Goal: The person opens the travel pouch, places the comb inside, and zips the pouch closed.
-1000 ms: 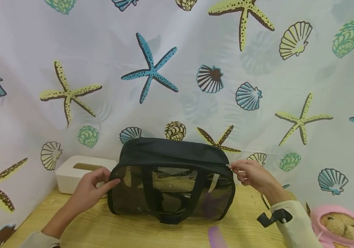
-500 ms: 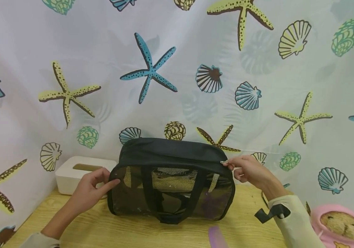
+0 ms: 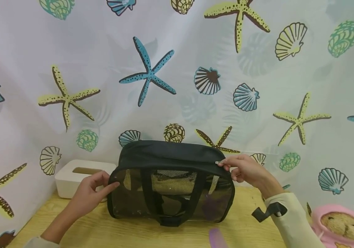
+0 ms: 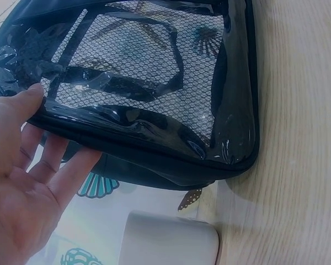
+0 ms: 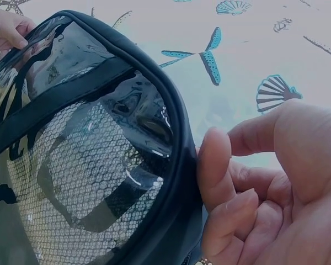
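A black bag (image 3: pixel 170 155) with a see-through front panel, mesh inside and dark carrying straps stands upright on the wooden table. My left hand (image 3: pixel 91 191) grips the bag's upper left corner, thumb on the clear front and fingers behind the black edge, as the left wrist view (image 4: pixel 33 160) shows. At the top right, my right hand (image 3: pixel 248 170) pinches a small metal zipper pull (image 3: pixel 218 163) between thumb and forefinger; its other fingers are curled. In the right wrist view the pull is hidden behind the fingers.
Behind the bag on the left is a white tissue box (image 3: pixel 68 175). A purple translucent strip (image 3: pixel 217 238) lies at the table's (image 3: pixel 127 234) front. A plush toy in a pink hood (image 3: pixel 339 224) sits at the right. A shell-and-starfish curtain (image 3: pixel 164 113) hangs behind.
My right hand has moved a short way left along the bag's top, drawing the zipper pull with it. My left hand has stayed at the left corner.
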